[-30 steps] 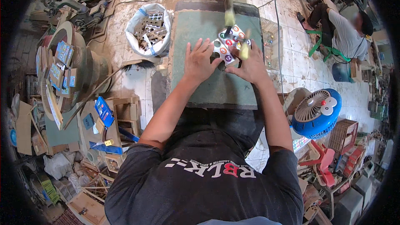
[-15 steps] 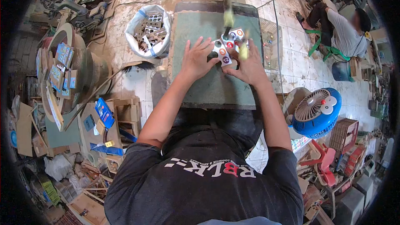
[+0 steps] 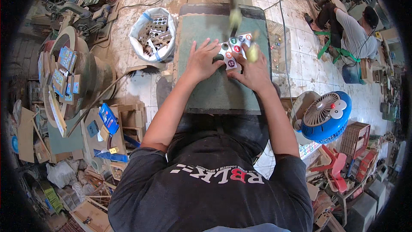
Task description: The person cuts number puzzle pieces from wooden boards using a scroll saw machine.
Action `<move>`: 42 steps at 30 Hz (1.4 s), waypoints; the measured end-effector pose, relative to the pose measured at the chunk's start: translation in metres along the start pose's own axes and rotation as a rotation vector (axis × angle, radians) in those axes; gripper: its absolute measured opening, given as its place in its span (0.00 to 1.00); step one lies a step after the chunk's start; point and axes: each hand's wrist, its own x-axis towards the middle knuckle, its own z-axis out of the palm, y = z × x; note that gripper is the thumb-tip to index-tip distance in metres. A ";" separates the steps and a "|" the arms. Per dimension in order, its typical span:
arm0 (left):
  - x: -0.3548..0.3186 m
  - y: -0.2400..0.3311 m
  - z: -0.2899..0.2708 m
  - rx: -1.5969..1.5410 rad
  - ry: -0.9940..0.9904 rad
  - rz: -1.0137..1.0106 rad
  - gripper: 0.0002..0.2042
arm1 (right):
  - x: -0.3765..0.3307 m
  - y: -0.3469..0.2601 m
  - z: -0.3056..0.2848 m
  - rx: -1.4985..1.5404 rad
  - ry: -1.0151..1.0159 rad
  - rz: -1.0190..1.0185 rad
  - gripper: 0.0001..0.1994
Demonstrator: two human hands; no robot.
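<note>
A white board with coloured circles and round holes [image 3: 231, 62] lies flat on the green machine table [image 3: 206, 90]. My left hand [image 3: 201, 61] rests at its left side, fingers stretched and spread, the thumb touching the board's edge. Across from it, my right hand [image 3: 253, 71] presses on the board's right part with fingers stretched out; its fingertips are partly hidden by a blurred yellowish machine part [image 3: 253, 53]. A dark upright machine part [image 3: 234, 31] comes down at the board's far edge, with a second blurred yellowish piece [image 3: 235, 17] around it.
Left of the table stands a white sack [image 3: 136, 38] of perforated offcuts. A round stand [image 3: 77, 60] carries blue printed boards. A blue fan [image 3: 326, 116] is at the right, beyond a crate [image 3: 279, 56]. Another person [image 3: 358, 34] sits at the far right. A cable hangs nearby.
The board has shifted and turned slightly under my hands, and my right hand has moved a little with it. My left hand stays nearly in place.
</note>
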 end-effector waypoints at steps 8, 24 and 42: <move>0.006 -0.008 -0.001 0.004 -0.047 0.059 0.32 | -0.001 -0.011 -0.004 -0.035 -0.114 0.102 0.39; -0.009 0.004 -0.009 -0.037 -0.102 0.018 0.46 | -0.007 -0.006 0.008 0.006 0.030 0.033 0.35; 0.008 -0.015 -0.022 -0.064 -0.193 0.197 0.48 | 0.004 -0.003 -0.001 -0.025 -0.114 0.062 0.38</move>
